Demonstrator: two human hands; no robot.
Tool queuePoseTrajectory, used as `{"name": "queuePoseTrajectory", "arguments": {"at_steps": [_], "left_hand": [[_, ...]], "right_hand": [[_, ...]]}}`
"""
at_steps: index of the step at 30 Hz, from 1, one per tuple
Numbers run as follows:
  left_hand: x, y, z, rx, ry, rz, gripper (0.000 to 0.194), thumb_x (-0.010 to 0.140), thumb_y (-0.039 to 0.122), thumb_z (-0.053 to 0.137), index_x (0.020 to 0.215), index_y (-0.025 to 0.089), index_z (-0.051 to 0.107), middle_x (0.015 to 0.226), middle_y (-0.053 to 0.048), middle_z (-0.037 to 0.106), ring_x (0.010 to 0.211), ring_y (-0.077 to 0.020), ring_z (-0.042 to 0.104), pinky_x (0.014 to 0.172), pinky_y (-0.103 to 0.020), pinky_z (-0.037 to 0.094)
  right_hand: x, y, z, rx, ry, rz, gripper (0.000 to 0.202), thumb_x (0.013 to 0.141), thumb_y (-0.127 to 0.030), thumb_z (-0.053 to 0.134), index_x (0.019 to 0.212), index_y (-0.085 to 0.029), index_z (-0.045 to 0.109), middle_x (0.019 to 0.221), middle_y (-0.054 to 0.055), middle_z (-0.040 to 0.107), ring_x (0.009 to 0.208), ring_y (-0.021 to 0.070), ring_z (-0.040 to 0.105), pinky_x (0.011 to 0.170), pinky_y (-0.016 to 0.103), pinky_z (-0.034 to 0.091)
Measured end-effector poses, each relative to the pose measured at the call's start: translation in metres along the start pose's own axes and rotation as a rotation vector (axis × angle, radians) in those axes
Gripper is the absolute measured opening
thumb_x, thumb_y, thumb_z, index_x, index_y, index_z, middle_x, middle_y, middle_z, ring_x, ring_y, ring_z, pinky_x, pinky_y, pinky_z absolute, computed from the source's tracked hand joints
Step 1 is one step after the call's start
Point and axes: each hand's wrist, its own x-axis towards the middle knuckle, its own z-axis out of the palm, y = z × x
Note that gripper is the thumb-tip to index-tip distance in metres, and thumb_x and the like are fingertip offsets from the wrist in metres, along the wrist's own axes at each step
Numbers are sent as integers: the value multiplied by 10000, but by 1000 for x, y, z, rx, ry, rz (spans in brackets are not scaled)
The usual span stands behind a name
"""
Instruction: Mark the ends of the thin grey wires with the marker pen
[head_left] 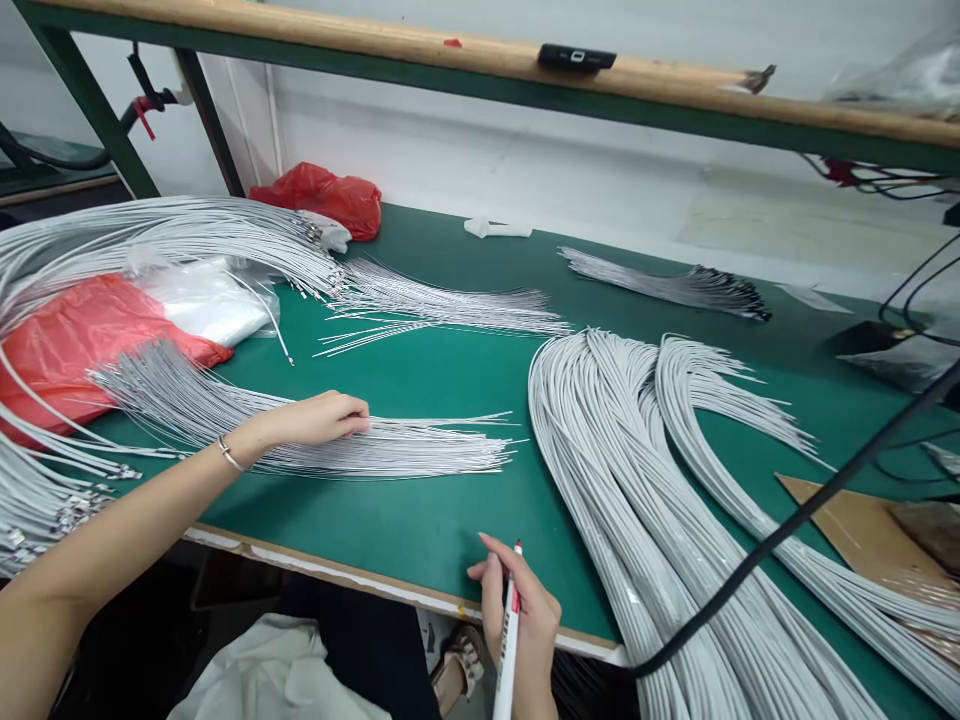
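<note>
My left hand (326, 418), a bracelet on its wrist, lies over a long bundle of thin grey-white wires (427, 447) on the green table. Its fingers are pressed together at the bundle's upper side; what they pinch, if anything, is hidden. Near the table's front edge, my right hand (525, 615) holds a white marker (508, 645) with a red tip pointing up. To its right, thick bundles of white cables (615, 450) bend over the table and run down past the front edge. Another thin wire bundle (465, 305) lies behind my left hand.
Red plastic bags (330, 200) and a clear bag (206, 300) lie at the left among coiled white cables (172, 225). Dark-tipped wires (675, 285) rest at the back. A black cable (787, 530) crosses the right foreground. A wooden shelf edge (450, 50) spans above.
</note>
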Motion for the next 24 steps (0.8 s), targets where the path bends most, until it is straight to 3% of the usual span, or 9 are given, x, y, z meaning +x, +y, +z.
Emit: {"name": "queuePoseTrajectory", "arguments": {"at_steps": [5,10,14,21,24], "left_hand": [[-6,3,-6,43,13,3,394,975,447,327,861,191,605,755,-1,612,687,-143,552,643,-226,372],[-5,-6,13,139,1,-32,260,889,427,533,784,191,556,838,-39,602,806,-191,559,687,-246,374],[-5,-5,19,148,17,-59,278,936,416,446,790,192,518,857,-52,584,806,-195,551,706,-255,380],[-9,4,-1,52,1,-86,386,970,467,324,877,190,577,809,-33,618,718,-170,555,636,-246,368],[-14,10,-16,-32,26,-59,408,964,476,333,894,181,606,788,-15,597,697,-144,531,619,-222,366]], "right_hand": [[0,-1,1,4,-4,-4,202,899,-216,525,1006,-165,688,636,4,648,553,110,620,726,265,546],[1,-1,0,3,-11,-19,208,906,-214,516,1013,-164,687,637,5,644,559,114,622,701,257,541],[1,2,-1,-19,-49,-41,206,907,-197,514,1032,-176,676,653,3,655,582,117,633,776,288,540],[-1,1,0,23,-14,29,208,899,-217,523,1026,-182,684,655,0,648,586,125,628,848,333,517],[1,-1,-3,54,-47,73,207,896,-235,532,1012,-177,693,652,11,666,567,131,629,797,325,531]]}}
